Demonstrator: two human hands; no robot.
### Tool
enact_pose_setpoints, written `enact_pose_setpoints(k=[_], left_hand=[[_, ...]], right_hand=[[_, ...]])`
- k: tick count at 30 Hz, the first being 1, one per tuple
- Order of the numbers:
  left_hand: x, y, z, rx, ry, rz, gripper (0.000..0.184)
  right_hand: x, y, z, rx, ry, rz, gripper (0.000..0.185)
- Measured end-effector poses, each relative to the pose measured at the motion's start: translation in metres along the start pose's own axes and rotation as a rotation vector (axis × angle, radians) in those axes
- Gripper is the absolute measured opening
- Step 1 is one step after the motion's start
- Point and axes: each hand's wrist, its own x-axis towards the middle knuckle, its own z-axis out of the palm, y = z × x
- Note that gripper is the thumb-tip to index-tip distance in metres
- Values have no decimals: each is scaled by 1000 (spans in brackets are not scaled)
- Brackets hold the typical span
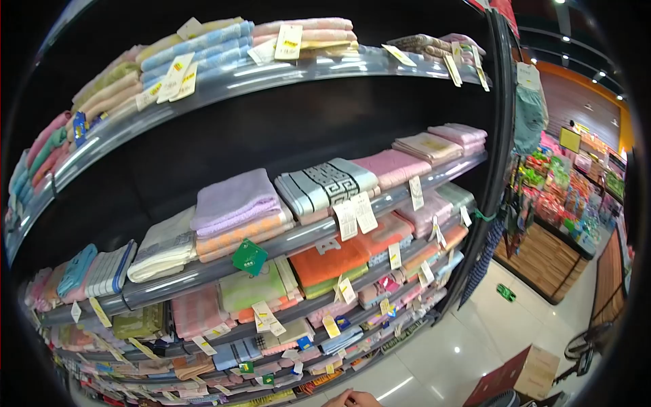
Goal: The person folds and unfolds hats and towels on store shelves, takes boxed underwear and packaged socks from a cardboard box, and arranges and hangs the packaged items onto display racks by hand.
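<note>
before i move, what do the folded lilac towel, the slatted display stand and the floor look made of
The lilac towel looks like soft, matte terry, probably cotton, from its fuzzy surface and thick rounded folds. The display stand has brown, grained slats: wood or a wood-look laminate. The floor seems to be polished tile, given its glossy reflections and thin joint lines.

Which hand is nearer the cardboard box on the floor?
Right: the right hand is left of the cardboard box; the left hand is beside it, farther left.
</note>
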Motion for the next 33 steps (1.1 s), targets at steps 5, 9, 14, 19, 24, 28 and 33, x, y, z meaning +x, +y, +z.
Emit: enact_pose_setpoints(k=[5, 9, 14, 19, 24, 28, 33], left_hand=[[14, 43, 6, -114, -123, -31, 56], [16, 62, -8, 132, 103, 108, 47], [15, 155, -122, 330, 301, 310, 39], [11, 278, -255, 929, 889, 752, 33], [38, 352, -342, 1194, 1012, 752, 35], [64, 356, -382, 1345, 701, 546, 49], [78, 375, -381, 1218, 418, 311, 59]], right_hand=[[2, 14, -47, -70, -168, 2, 20], [22, 6, -88, -167, -274, -45, 21], [97, -43, -137, -175, -205, -232, 17], [144, -147, -155, -194, -76, -445, 14], [136, -147, -111, -86, -228, -520, 16], [115, -127, -96, -98, -360, -459, 18], [84, -109, -108, -96, -235, -310, 20]])
